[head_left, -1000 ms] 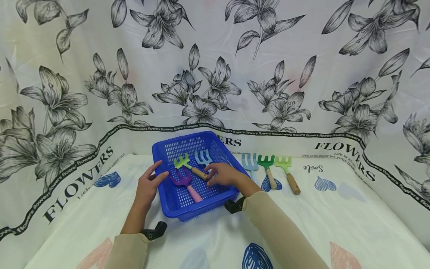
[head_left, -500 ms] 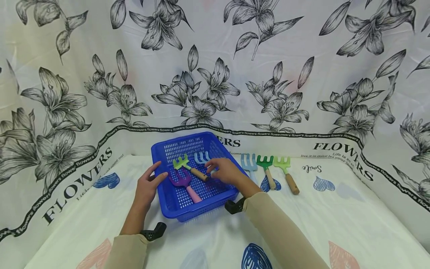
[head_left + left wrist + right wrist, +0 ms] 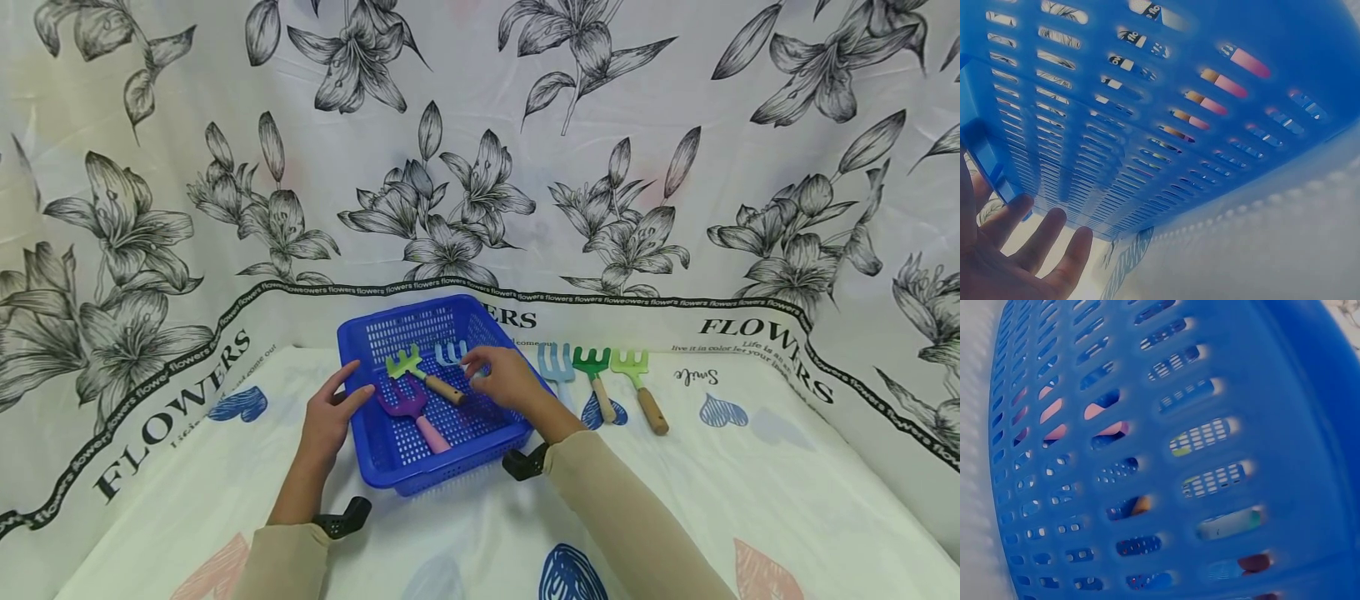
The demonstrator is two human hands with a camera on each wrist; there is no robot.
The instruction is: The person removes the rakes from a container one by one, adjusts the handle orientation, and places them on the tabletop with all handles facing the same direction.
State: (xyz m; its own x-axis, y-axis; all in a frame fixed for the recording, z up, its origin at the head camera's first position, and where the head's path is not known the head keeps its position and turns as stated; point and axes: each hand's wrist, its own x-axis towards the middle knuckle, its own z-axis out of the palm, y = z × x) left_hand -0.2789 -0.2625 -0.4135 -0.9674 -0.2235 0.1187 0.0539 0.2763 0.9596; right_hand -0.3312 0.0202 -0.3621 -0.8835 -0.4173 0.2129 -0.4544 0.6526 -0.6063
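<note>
My left hand [image 3: 332, 414] rests at the left rim of a blue plastic basket [image 3: 375, 467], thumb over the edge. Its fingers [image 3: 1044, 240] are spread outside the mesh wall in the left wrist view. Inside the basket, my right hand [image 3: 504, 382] pinches a light blue hand rake [image 3: 450, 352], its tines pointing away and its handle mostly hidden by the fingers. Through the slots in the right wrist view, a pale handle [image 3: 1225, 526] shows beside a fingertip [image 3: 1255, 562]. Left of this hand lie a lime green rake [image 3: 442, 387] with a wooden handle and a purple fork [image 3: 411, 404] with a pink handle.
Right of the basket stand three more rakes in a row: light blue [image 3: 557, 364], dark green [image 3: 594, 362] and light green [image 3: 632, 363]. A white printed cloth [image 3: 750, 500] covers the table. Behind it hangs a floral curtain [image 3: 480, 83].
My right hand has shifted slightly up and away from the lime green rake's handle. The light blue rake's tines have tilted a little. The left hand and basket stay in place.
</note>
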